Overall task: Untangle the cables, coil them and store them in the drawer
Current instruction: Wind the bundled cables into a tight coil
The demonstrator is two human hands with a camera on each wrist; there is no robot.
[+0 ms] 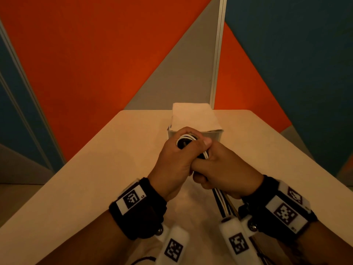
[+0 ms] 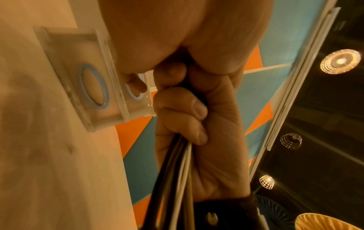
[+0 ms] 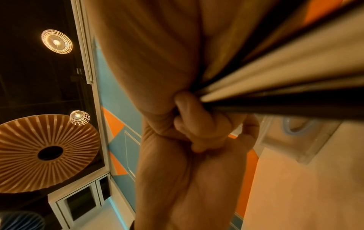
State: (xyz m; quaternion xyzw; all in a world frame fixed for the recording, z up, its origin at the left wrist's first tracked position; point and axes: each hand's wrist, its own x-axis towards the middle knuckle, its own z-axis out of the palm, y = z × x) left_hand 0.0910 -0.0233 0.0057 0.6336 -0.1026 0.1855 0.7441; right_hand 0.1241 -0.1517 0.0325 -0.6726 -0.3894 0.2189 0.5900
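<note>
Both hands meet above the middle of the beige table (image 1: 99, 169). My left hand (image 1: 177, 155) curls around a small coil of white and black cables (image 1: 186, 140). My right hand (image 1: 223, 169) grips the same bundle just beside it, fingers wrapped tightly (image 2: 197, 112). Loose black and white strands (image 1: 222, 203) hang from under the right fist towards me and run close past the right wrist camera (image 3: 285, 80). The small clear drawer unit (image 1: 215, 133) with blue ring pulls (image 2: 94, 88) stands just behind the hands. Whether a drawer is open is hidden.
A white sheet (image 1: 193, 115) lies on top of the drawer unit at the table's far edge. Orange, grey and blue wall panels (image 1: 95, 64) rise right behind the table. A thin dark cable end (image 1: 143, 260) lies near the table's front edge.
</note>
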